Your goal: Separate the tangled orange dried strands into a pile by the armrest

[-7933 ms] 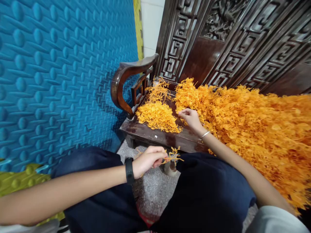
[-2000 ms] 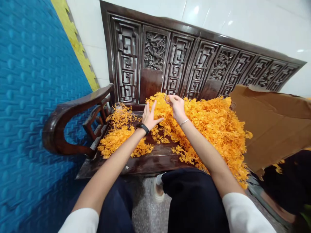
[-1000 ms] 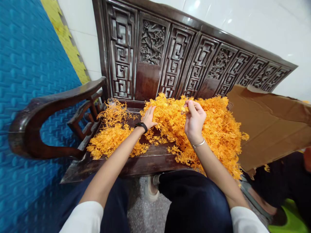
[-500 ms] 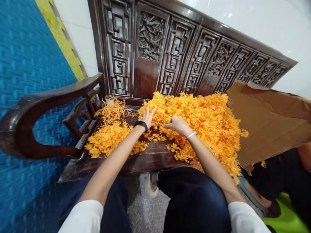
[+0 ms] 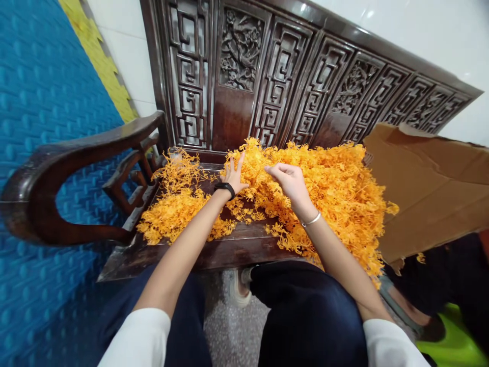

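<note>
A big heap of orange, flower-like pieces (image 5: 336, 188) with thin curled strands covers the right part of a dark wooden bench seat (image 5: 244, 247). My left hand (image 5: 235, 177), a black band at its wrist, lies with fingers spread on the heap's left end. Just right of it, my right hand (image 5: 291, 184) is over the heap, its fingers curled in and thumb and forefinger pinched together. Whether a small piece sits in that pinch I cannot make out. Left of my left arm lies a smaller orange pile (image 5: 173, 216), with stringy strands (image 5: 179, 168) behind it.
Behind the seat rises a carved wooden backrest (image 5: 237, 117), and a curved armrest (image 5: 34, 173) bounds the left side. A cardboard sheet (image 5: 428, 188) stands at the right. Beyond it sit another person's dark clothes (image 5: 451, 275) and a green stool (image 5: 454, 341). Blue matting (image 5: 57, 92) is at left.
My right hand has lifted and turned, its pinched fingers moving up and slightly right from the heap's near-left edge. My left hand stays spread on the heap, shifted only a little.
</note>
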`<state>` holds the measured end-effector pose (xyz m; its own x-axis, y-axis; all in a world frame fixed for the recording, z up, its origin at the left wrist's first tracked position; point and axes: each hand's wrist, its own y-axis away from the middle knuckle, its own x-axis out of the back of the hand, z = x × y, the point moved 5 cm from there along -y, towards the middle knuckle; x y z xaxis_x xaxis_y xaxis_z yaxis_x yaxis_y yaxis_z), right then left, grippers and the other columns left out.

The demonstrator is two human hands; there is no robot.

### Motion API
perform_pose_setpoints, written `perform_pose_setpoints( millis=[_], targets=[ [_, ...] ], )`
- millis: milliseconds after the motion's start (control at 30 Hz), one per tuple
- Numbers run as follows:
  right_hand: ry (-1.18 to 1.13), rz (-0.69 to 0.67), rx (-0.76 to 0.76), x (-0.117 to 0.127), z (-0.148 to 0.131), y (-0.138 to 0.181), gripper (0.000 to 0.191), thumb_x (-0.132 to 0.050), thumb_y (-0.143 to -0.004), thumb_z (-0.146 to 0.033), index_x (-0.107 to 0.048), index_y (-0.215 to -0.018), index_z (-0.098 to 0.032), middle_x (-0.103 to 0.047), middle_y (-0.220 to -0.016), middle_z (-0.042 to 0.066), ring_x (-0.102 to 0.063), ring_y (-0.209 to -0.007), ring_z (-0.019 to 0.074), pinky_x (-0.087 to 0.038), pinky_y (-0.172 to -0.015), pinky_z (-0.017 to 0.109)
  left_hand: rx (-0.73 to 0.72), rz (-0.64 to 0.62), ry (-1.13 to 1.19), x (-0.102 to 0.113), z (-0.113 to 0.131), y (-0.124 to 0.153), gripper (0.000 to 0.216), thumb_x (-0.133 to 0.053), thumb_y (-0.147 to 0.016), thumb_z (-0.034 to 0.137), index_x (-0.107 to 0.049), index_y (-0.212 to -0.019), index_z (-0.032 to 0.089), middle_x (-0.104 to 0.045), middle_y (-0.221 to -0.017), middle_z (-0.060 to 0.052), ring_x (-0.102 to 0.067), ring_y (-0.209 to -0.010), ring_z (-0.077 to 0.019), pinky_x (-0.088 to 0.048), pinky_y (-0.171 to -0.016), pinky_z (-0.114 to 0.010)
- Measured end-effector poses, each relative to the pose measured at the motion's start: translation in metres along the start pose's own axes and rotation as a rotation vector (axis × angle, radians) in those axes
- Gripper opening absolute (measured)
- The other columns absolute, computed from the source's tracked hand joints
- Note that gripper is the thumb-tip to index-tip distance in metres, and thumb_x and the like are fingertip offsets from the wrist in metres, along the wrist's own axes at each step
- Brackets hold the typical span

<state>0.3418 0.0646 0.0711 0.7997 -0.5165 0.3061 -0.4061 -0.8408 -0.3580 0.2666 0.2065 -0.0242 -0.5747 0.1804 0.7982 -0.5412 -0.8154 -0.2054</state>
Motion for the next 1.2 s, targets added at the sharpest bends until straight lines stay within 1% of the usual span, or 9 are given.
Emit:
perform_pose_setpoints(
  millis=[167,333,467,600,700,800,933,1100,1200],
  targets=[
    [-0.041,0.077,0.078,0.005,-0.009,0.002,0.037,-0.058,-0.073,-0.022,-0.037,-0.044,-0.016,-0.03,-0.044,-0.007,-0.023,-0.043,0.0035,-0.02,-0.045,0.022,-0.031,0.059,0.145,0.009,-0.001,-0.001,0.108,-0.073,-0.066,0.023,0.001,-0.145,0.027,-0.001,-0.153,-0.016,-0.011,-0.138,-0.0357,-0.024,-0.107,-0.054],
    [-0.101,0.187,0.153,0.009,-0.013,0.006,0.036,-0.057,-0.074,-0.021,-0.037,-0.045,-0.017,-0.031,-0.045,-0.007,-0.027,-0.044,0.0044,-0.024,-0.046,0.021,-0.033,0.091,0.124,0.008,0.006,0.0,0.098,-0.068,-0.07,0.022,-0.005,-0.144,0.033,0.0,-0.153,-0.012,-0.016,-0.137,-0.038,-0.027,-0.104,-0.058],
    [-0.133,0.261,0.227,0.012,-0.017,0.009,0.036,-0.056,-0.075,-0.02,-0.036,-0.045,-0.018,-0.032,-0.044,-0.006,-0.028,-0.044,0.0048,-0.025,-0.045,0.021,-0.029,0.111,0.135,0.006,0.008,-0.003,0.096,-0.068,-0.07,0.021,-0.007,-0.144,0.034,-0.001,-0.153,-0.011,-0.017,-0.136,-0.0385,-0.028,-0.102,-0.06],
    [-0.099,0.313,0.268,0.015,-0.022,0.012,0.036,-0.055,-0.074,-0.018,-0.036,-0.044,-0.018,-0.032,-0.043,-0.006,-0.029,-0.043,0.0051,-0.026,-0.045,0.021,-0.049,0.147,0.199,0.006,0.004,-0.009,0.1,-0.07,-0.067,0.019,-0.007,-0.144,0.032,-0.005,-0.153,-0.014,-0.016,-0.137,-0.0373,-0.028,-0.103,-0.058],
    [-0.106,0.356,0.286,0.019,-0.025,0.012,0.035,-0.054,-0.074,-0.016,-0.036,-0.044,-0.018,-0.033,-0.043,-0.006,-0.029,-0.043,0.005,-0.026,-0.044,0.021,-0.067,0.167,0.242,0.005,0.001,-0.012,0.101,-0.07,-0.066,0.016,-0.008,-0.144,0.032,-0.006,-0.153,-0.013,-0.014,-0.137,-0.0364,-0.026,-0.104,-0.057],
    [-0.099,0.43,0.333,0.024,-0.029,0.014,0.035,-0.053,-0.072,-0.014,-0.035,-0.043,-0.018,-0.033,-0.043,-0.006,-0.03,-0.043,0.0045,-0.027,-0.044,0.021,-0.094,0.185,0.28,0.006,0.001,-0.014,0.102,-0.071,-0.064,0.016,-0.008,-0.143,0.033,-0.006,-0.153,-0.01,-0.01,-0.138,-0.0354,-0.026,-0.105,-0.056],
    [-0.064,0.476,0.341,0.028,-0.031,0.013,0.036,-0.051,-0.074,-0.016,-0.033,-0.043,-0.018,-0.032,-0.044,-0.006,-0.03,-0.042,0.0045,-0.027,-0.042,0.02,-0.101,0.183,0.306,0.005,0.001,-0.016,0.11,-0.075,-0.059,0.016,-0.008,-0.144,0.031,-0.005,-0.153,-0.012,-0.007,-0.138,-0.0361,-0.025,-0.106,-0.055],
    [-0.07,0.563,0.375,0.036,-0.033,0.013,0.035,-0.051,-0.077,-0.02,-0.033,-0.046,-0.02,-0.031,-0.045,-0.007,-0.033,-0.04,0.0055,-0.028,-0.041,0.022,-0.259,0.218,0.396,0.006,0.009,-0.019,0.119,-0.081,-0.052,0.021,-0.006,-0.144,0.033,-0.002,-0.154,-0.008,-0.003,-0.139,-0.0347,-0.019,-0.11,-0.052],
    [-0.125,0.592,0.414,0.039,-0.035,0.015,0.035,-0.053,-0.075,-0.018,-0.033,-0.046,-0.02,-0.031,-0.044,-0.007,-0.034,-0.039,0.0059,-0.029,-0.042,0.023,-0.278,0.202,0.402,0.005,0.012,-0.019,0.122,-0.082,-0.05,0.022,-0.004,-0.144,0.033,0.001,-0.154,-0.006,0.001,-0.139,-0.0346,-0.018,-0.11,-0.052]
  ],
)
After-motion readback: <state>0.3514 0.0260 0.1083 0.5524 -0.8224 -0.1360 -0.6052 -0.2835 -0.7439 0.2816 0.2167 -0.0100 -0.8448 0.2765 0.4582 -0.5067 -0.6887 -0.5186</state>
